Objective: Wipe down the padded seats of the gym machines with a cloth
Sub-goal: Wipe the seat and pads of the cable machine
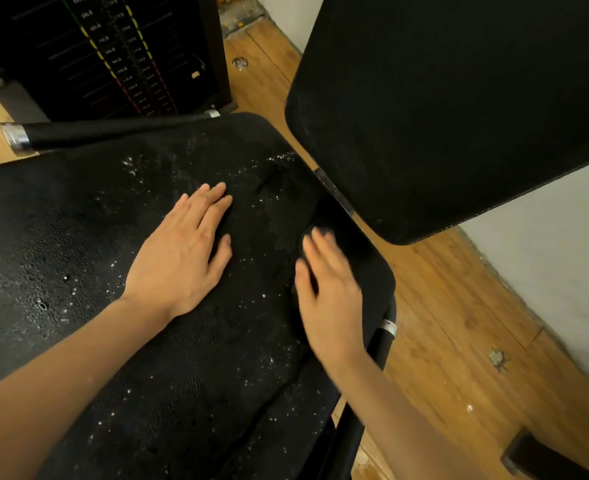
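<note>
Wooden floor [442, 306] and a pale wall [545, 244] are seen to the right of the hands, a weight stack [119, 53] beyond the left hand [178, 258]. Both hands are laid on the black seat [78, 237], which is speckled with droplets and pale specks. The left hand is spread flat, fingers straight, bracing and holding nothing. The right hand [331, 292] is blurred, fingers extended over a dark cloth [324, 233] that is barely told from the padding; whether the cloth is gripped or only pressed cannot be told. A backrest [459, 109] is raised just beyond the right fingertips. Even pressure is best kept through the flat palm, and overlapping strokes are best carried from the backrest edge toward the wet patch by the left hand, with the brace shifted so no strip is missed.
</note>
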Demonstrator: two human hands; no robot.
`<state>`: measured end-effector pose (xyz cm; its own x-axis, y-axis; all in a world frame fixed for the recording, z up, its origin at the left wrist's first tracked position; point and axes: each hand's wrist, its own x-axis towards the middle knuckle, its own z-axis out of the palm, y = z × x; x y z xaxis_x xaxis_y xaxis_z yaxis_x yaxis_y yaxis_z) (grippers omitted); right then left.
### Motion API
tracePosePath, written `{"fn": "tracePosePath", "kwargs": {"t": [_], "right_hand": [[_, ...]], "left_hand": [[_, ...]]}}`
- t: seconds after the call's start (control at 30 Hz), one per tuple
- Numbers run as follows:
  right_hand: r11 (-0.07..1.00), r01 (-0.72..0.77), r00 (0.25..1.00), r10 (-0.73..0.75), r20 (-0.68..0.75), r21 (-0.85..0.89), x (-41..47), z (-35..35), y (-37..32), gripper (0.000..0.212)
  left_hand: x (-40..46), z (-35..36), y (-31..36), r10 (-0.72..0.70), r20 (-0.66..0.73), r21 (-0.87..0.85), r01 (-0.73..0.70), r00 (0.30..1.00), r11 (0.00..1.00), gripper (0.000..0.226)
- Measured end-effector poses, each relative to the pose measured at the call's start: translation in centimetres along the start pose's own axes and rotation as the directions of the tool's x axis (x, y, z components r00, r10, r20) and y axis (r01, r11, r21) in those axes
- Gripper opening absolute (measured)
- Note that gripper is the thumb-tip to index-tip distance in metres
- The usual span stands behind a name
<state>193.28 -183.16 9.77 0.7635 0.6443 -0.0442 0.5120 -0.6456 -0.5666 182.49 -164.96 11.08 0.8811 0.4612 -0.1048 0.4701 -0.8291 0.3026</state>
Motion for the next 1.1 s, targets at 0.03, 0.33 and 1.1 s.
{"fn": "tracePosePath", "kwargs": {"t": [0.03, 0.33, 1.1], "right_hand": [[0.999, 0.044, 0.999, -0.044, 0.03, -0.028, -1.4, -0.4, 0.3, 0.039], [0.996, -0.091, 0.996, 0.091, -0.002, -0.012, 6.6, 0.5, 0.9, 0.04], [0.999, 0.035, 0.998, -0.034, 0.06, -0.013, 10.6, 2.1, -1.3, 0.042]], "left_hand": [[0.0, -0.1, 0.0, -0.001, 0.0, -0.001, 0.001, 1.0, 1.0, 0.06], [0.2, -0.1, 0.0, 0.006, 0.005, -0.017, -0.005, 1.0, 1.0, 0.059], [0.3, -0.1, 0.3, -0.026, 0.022, -0.026, 0.027, 0.999, 0.999, 0.056]]}}
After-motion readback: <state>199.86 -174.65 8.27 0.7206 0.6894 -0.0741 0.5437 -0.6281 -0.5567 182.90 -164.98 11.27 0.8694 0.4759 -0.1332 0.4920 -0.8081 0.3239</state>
